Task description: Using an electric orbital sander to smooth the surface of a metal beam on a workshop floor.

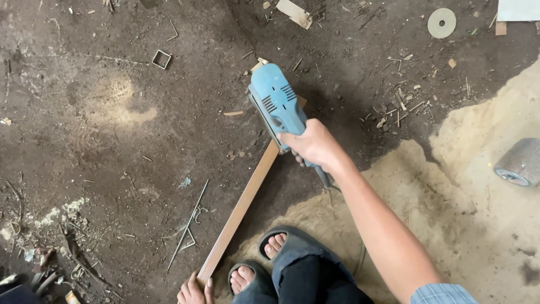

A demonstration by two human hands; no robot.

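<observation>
My right hand (315,145) grips the handle of a blue electric sander (277,104) that rests on the far end of a long narrow wooden strip (239,213). The strip runs diagonally from the sander down to the bottom edge of the view. There my left hand (194,290) presses on its near end, fingers laid on the wood. My two feet in dark sandals (264,263) stand just right of the strip's near end.
The ground is dark dirt strewn with wood chips and wire bits. A pile of pale sawdust (478,186) spreads at right, with a grey sanding drum (520,162) on it. A round disc (441,23) lies top right, a small square metal piece (161,59) top left.
</observation>
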